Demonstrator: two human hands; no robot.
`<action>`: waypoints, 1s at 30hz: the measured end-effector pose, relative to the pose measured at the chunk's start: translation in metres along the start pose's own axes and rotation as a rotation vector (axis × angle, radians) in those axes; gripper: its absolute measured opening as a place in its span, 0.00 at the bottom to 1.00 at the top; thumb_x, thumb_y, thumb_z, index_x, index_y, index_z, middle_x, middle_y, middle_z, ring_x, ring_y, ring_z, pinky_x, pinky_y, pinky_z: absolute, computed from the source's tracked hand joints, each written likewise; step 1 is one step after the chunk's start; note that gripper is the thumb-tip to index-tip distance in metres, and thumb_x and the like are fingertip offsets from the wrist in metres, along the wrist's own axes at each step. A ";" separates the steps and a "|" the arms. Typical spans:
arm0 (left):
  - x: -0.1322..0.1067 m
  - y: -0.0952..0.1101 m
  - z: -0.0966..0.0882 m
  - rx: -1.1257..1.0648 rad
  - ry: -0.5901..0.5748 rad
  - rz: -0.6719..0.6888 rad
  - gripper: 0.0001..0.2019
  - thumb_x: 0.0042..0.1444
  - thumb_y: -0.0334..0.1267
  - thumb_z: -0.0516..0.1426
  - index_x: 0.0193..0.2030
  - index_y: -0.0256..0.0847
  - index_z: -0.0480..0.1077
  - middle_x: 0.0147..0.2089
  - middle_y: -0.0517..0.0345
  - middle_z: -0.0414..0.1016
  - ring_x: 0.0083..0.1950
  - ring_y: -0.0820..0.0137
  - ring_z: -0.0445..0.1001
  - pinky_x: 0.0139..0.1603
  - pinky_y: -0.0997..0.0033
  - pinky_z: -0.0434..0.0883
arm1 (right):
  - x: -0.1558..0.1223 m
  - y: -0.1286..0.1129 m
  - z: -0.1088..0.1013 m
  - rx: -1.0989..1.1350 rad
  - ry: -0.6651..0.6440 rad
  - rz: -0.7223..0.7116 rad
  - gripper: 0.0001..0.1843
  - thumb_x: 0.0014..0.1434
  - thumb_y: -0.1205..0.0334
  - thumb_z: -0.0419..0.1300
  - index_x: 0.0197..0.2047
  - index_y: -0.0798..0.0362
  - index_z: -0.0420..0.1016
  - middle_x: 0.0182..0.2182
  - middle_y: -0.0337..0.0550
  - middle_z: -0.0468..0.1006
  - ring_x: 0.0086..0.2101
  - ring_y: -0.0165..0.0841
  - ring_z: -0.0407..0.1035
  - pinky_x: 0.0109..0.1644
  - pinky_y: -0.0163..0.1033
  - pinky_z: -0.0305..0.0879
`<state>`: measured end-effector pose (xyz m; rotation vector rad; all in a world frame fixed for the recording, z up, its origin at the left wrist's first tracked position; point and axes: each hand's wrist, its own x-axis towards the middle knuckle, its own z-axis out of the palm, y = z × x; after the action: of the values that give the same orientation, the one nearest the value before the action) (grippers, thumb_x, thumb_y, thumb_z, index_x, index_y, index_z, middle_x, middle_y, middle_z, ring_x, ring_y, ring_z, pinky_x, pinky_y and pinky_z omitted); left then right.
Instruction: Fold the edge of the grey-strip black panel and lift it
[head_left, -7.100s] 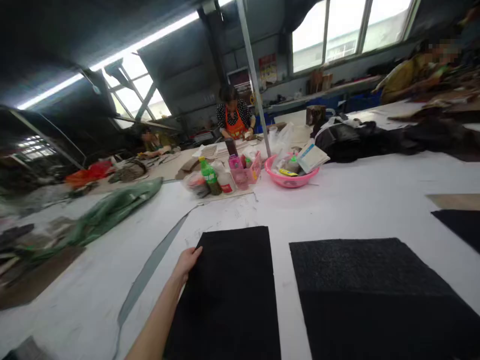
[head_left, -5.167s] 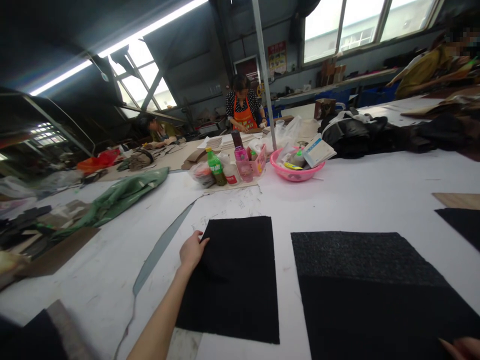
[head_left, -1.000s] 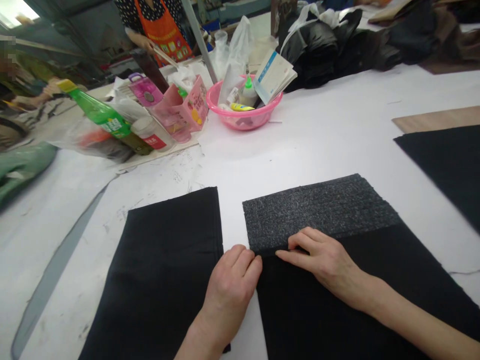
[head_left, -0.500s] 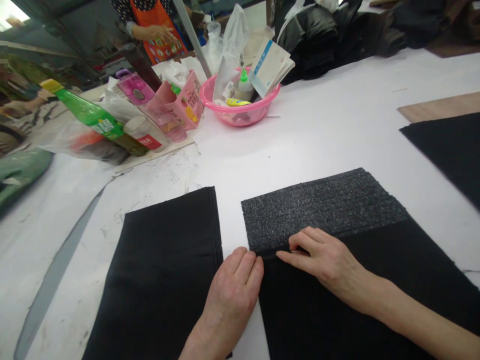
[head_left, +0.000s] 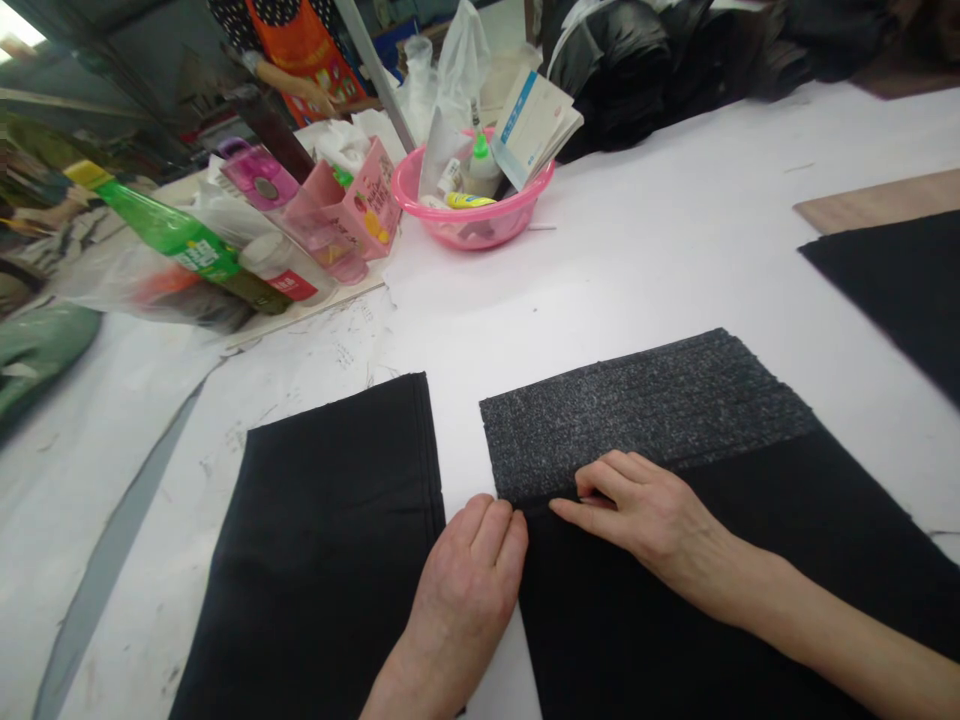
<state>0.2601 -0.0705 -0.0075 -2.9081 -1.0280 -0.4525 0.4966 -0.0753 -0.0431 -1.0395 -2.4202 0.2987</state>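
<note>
The person in the apron (head_left: pixel 300 45) is cut by the top edge. The bottle (head_left: pixel 176 238) is blurred. The left cloth (head_left: pixel 322 560) and the right cloth (head_left: pixel 675 620) pass the bottom edge. The right hand (head_left: pixel 652 515) hides its thumb; its grip is unclear.

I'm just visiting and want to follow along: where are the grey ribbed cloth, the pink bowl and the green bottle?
grey ribbed cloth (head_left: pixel 660 405): head view, middle of its ribbed surface.
pink bowl (head_left: pixel 484 233): head view, its front wall.
green bottle (head_left: pixel 165 230): head view, its green body.
</note>
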 end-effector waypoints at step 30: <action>-0.021 -0.001 -0.011 0.239 -0.103 0.024 0.17 0.66 0.23 0.43 0.52 0.29 0.70 0.48 0.45 0.74 0.51 0.55 0.72 0.45 0.56 0.78 | 0.004 -0.003 0.001 -0.097 -0.080 -0.023 0.20 0.70 0.72 0.48 0.60 0.48 0.67 0.35 0.41 0.64 0.35 0.36 0.59 0.37 0.43 0.51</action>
<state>0.2412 -0.0835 -0.0025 -2.7511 -0.9813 -0.1669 0.4915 -0.0750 -0.0418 -1.0591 -2.5390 0.2203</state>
